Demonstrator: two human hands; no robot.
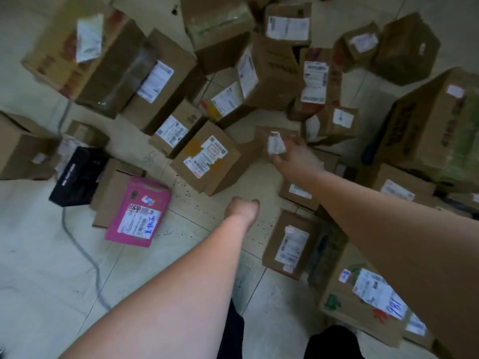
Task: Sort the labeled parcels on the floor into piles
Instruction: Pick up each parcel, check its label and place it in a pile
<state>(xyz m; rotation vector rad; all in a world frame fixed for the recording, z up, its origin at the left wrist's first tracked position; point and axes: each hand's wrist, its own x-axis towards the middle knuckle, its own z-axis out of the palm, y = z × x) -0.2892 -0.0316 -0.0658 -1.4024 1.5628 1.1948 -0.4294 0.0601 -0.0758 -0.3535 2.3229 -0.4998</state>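
Observation:
Many labeled cardboard parcels lie scattered across the tiled floor (pixel 39 255). My right hand (pixel 291 158) reaches forward and grips a small brown parcel (pixel 261 137) by its white-labeled end, just above the floor between bigger boxes. Left of it lies a medium box with a white label and tape patches (pixel 207 161). My left hand (pixel 242 207) hangs over bare floor with its fingers loosely curled and holds nothing. A pink labeled parcel (pixel 140 211) lies to its left, leaning on a brown box.
A black box (pixel 77 174) sits left of the pink parcel. A grey cable (pixel 85 257) runs over the floor at left. Large cartons (pixel 435 125) crowd the right side, and labeled boxes (pixel 293 244) lie by my right forearm. My dark trousers (pixel 331 343) show at the bottom.

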